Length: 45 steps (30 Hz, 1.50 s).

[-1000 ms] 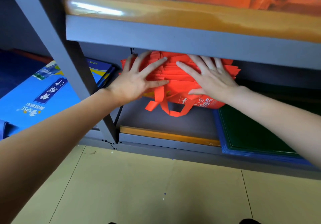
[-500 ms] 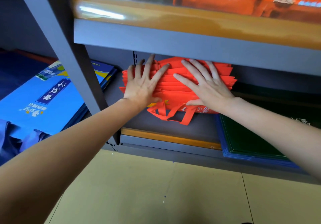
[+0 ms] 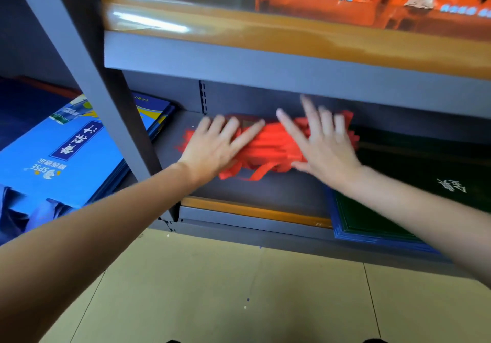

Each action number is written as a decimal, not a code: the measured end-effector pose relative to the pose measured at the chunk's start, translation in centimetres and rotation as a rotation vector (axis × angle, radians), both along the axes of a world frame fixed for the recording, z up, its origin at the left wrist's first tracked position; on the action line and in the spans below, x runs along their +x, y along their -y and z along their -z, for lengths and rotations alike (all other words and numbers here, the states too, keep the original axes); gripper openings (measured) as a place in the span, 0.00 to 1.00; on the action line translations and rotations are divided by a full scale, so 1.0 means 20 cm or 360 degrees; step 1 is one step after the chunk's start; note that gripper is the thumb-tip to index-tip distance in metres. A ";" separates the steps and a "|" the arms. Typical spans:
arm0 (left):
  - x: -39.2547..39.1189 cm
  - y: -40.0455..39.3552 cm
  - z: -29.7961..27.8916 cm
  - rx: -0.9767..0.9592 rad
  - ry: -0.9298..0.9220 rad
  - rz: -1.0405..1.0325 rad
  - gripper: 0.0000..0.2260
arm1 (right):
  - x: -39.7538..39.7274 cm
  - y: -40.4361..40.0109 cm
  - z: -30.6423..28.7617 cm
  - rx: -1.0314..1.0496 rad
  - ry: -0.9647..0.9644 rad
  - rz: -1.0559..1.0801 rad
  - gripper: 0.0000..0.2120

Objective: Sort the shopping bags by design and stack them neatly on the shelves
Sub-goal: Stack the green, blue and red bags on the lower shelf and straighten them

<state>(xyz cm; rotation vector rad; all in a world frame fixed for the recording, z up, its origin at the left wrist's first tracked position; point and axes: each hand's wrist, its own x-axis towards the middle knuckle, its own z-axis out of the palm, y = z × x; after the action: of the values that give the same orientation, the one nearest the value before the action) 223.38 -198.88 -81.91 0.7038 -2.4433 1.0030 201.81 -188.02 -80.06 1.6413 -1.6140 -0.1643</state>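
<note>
While both arms reach in at frame centre, the grey metal shelf unit [image 3: 265, 63] fills the upper half. Blue bag stack [image 3: 61, 156] at left, dark green bag stack [image 3: 425, 183] at right. Red shopping bags [image 3: 271, 148] lie centre on the lower shelf. Left hand [image 3: 212, 151] and right hand [image 3: 324, 146] press on them, fingers straight, spread.
</note>
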 end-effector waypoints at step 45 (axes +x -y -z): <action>0.11 0.07 0.06 0.1919 0.0345 -0.0088 0.27 | 0.04 -0.03 0.10 0.1255 0.1206 -0.0100 0.30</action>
<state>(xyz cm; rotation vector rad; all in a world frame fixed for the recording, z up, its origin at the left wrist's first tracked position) 225.54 -200.33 -83.17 1.0136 -3.0815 -0.5627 202.51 -187.46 -82.11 2.5649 -2.2184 -0.1671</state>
